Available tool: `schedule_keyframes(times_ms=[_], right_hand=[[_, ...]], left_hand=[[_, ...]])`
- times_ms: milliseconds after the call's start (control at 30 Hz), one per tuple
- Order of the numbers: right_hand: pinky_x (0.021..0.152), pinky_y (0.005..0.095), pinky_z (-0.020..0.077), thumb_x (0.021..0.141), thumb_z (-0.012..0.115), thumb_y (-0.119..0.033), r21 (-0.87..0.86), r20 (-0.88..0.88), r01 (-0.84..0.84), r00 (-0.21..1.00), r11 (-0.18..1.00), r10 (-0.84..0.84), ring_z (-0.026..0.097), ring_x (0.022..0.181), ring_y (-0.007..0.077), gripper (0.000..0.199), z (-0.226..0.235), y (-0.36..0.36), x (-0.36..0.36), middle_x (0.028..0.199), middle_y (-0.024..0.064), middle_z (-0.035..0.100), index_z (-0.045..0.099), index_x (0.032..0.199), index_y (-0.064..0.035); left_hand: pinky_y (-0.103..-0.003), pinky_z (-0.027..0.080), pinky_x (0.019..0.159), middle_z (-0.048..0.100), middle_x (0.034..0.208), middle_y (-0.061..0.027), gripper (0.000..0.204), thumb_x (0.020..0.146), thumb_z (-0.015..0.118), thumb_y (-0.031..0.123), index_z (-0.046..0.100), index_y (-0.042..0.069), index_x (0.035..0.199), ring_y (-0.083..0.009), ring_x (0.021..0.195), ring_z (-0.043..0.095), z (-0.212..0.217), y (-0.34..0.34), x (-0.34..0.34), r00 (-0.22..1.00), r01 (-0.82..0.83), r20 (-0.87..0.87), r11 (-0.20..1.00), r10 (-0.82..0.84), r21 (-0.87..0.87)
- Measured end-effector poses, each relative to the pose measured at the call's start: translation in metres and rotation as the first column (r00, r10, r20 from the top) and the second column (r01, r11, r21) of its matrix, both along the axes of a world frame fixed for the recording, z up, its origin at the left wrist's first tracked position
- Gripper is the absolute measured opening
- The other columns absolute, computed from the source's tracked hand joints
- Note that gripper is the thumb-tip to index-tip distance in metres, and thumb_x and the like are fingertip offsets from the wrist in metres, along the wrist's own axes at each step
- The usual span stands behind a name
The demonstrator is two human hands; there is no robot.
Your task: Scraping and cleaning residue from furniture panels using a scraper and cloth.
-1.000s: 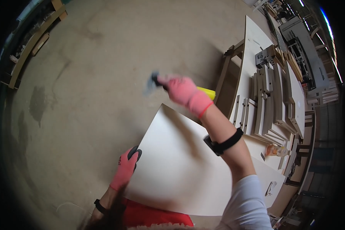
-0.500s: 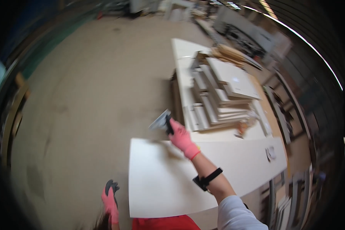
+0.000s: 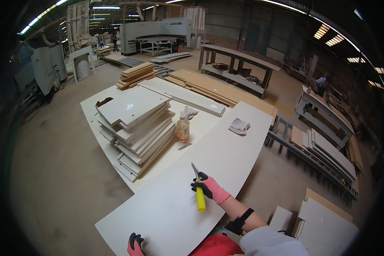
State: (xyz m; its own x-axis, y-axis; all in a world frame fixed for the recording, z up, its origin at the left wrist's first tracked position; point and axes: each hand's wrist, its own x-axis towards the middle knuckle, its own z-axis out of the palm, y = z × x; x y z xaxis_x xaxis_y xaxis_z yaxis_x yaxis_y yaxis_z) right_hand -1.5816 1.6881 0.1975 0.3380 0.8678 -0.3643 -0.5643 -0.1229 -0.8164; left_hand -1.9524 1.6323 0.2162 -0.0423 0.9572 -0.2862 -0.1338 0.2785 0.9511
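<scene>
My right hand (image 3: 210, 189), in a pink glove with dark fingers and palm, is closed round a yellow-handled bladed tool (image 3: 201, 199). The tool's narrow metal blade points away from me, above a long white board (image 3: 175, 196). At the board's near left part, my left hand (image 3: 135, 246) hangs with loosely bent fingers and nothing visible in them. It wears a matching glove, and the lower frame edge cuts it off. A folded whitish cloth (image 3: 239, 126) lies on the board's far right part.
Stacked white panels (image 3: 134, 113) stand beyond the board, beside a bottle (image 3: 182, 129) and a small flat strip (image 3: 185, 146). Brown boards (image 3: 136, 74) are piled behind. A roller conveyor (image 3: 311, 158) runs at the right. Another person (image 3: 323, 85) is at a far-right bench.
My view has swung to the right and up toward the hall. My right hand has gone from the board's far left edge to over its middle, still holding the tool. My left hand is now over the board.
</scene>
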Motion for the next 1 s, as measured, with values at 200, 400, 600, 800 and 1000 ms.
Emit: schedule_keyframes(times_ms=[200, 400, 600, 800, 1000], right_hand=[[0.069, 0.0382, 0.0552, 0.074, 0.056, 0.011, 0.157, 0.01, 0.109, 0.994, 0.982, -0.112, 0.06, 0.076, 0.0261, 0.05, -0.032, 0.142, 0.163, 0.091, 0.0133, 0.05, 0.037, 0.118, -0.0039], [0.049, 0.033, 0.049, 0.074, 0.061, 0.004, -0.065, 0.065, 0.318, 0.947, 0.946, -0.314, 0.056, 0.055, 0.0233, 0.04, -0.104, 0.298, 0.285, 0.069, 0.0099, 0.054, 0.045, 0.11, 0.0006], [0.07, 0.0308, 0.0467, 0.074, 0.064, -0.01, 0.077, 0.325, -0.086, 0.944, 0.993, 0.056, 0.052, 0.083, 0.019, 0.047, -0.118, 0.317, 0.307, 0.094, 0.0063, 0.052, 0.045, 0.117, -0.0066], [0.107, 0.0437, 0.0215, 0.064, 0.051, 0.0, -0.235, 0.926, -0.193, -0.341, 0.952, 0.16, 0.03, 0.127, 0.0364, 0.07, -0.029, 0.138, 0.427, 0.136, 0.0179, 0.035, 0.038, 0.132, -0.0098], [0.109, 0.0421, 0.0158, 0.072, 0.063, -0.025, -0.636, 0.614, 0.035, -0.582, 0.771, 0.533, 0.026, 0.131, 0.0292, 0.065, -0.009, 0.078, 0.541, 0.139, 0.012, 0.032, 0.038, 0.132, -0.014]], left_hand=[[-0.039, 0.036, 0.096, 0.049, 0.119, -0.0184, 0.042, 0.081, 0.054, 0.012, 0.048, -0.002, 0.119, -0.0284, 0.109, 0.047, -0.092, 0.091, 0.142, 0.82, 0.173, -0.569, 0.921, 0.062, 0.348], [-0.05, 0.014, 0.107, 0.033, 0.135, -0.0224, 0.056, 0.075, 0.059, 0.015, 0.041, -0.001, 0.125, -0.0375, 0.126, 0.028, -0.105, 0.144, 0.278, 0.298, 0.162, -0.949, 0.974, 0.101, 0.155], [-0.044, 0.027, 0.103, 0.046, 0.128, -0.0157, 0.045, 0.089, 0.045, 0.03, 0.045, 0.004, 0.126, -0.0318, 0.117, 0.042, -0.113, 0.151, 0.274, -0.045, 0.268, -0.97, 0.938, 0.238, 0.218], [-0.049, 0.016, 0.106, 0.037, 0.135, -0.019, 0.052, 0.08, 0.05, 0.013, 0.039, 0.0, 0.13, -0.036, 0.125, 0.03, -0.147, 0.157, 0.272, 0.104, 0.26, -0.968, 0.934, 0.227, 0.247], [-0.05, 0.016, 0.106, 0.036, 0.136, -0.0181, 0.048, 0.081, 0.047, 0.011, 0.04, -0.002, 0.127, -0.0377, 0.124, 0.03, -0.138, 0.16, 0.279, 0.097, 0.266, -0.975, 0.939, 0.2, 0.219]])
